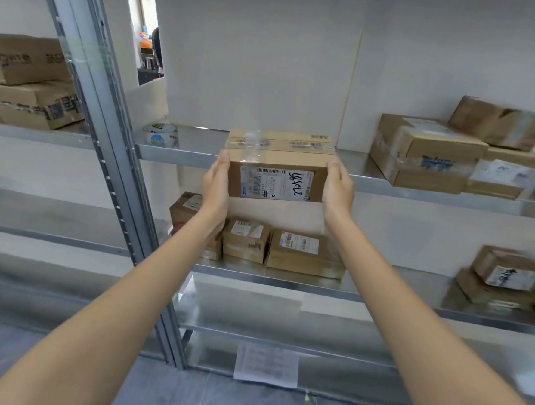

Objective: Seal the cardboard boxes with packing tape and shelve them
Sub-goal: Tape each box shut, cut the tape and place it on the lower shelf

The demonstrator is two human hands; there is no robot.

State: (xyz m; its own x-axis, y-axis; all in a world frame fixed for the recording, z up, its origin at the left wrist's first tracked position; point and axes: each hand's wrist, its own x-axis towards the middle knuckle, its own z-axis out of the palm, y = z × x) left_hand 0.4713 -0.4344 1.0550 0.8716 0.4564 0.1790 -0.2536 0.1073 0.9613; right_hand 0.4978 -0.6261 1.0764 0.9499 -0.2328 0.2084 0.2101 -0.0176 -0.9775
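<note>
A taped cardboard box (278, 159) with a white shipping label facing me is held out at arm's length. My left hand (216, 180) presses its left side and my right hand (338, 188) presses its right side. Clear packing tape crosses the box's top and front. The box hangs at the front edge of the upper metal shelf (198, 141), its far end over the shelf surface; I cannot tell whether it touches the shelf.
Several sealed boxes (425, 155) sit at the right of the same shelf, and a small white package (161, 134) at its left. More boxes (304, 251) stand on the shelf below. A grey upright post (107, 136) separates a left rack holding large boxes (26, 78).
</note>
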